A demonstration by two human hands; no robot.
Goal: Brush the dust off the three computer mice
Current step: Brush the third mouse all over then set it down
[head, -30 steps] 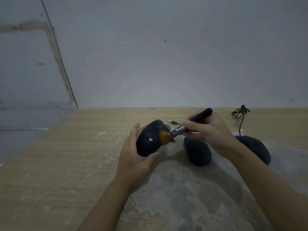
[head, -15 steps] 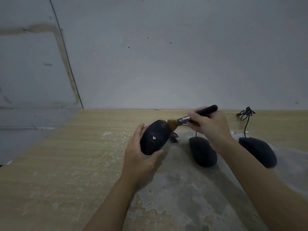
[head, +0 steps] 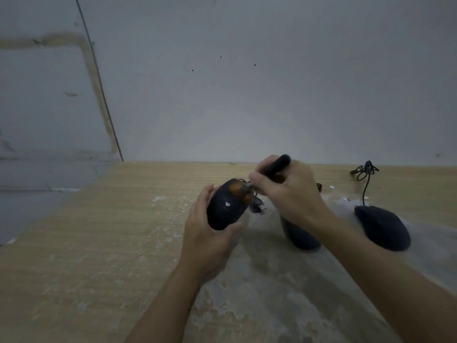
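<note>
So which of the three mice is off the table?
The leftmost mouse, gripped in the left hand; the other two mice lie on the table.

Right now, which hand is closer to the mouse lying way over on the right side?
Right. The right hand, holding the brush, is nearer the far-right mouse but not touching it. The left hand is farther, holding another mouse.

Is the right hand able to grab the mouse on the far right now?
Probably not yet: the right hand grips the brush, though nothing blocks the far-right mouse on the table.
</note>
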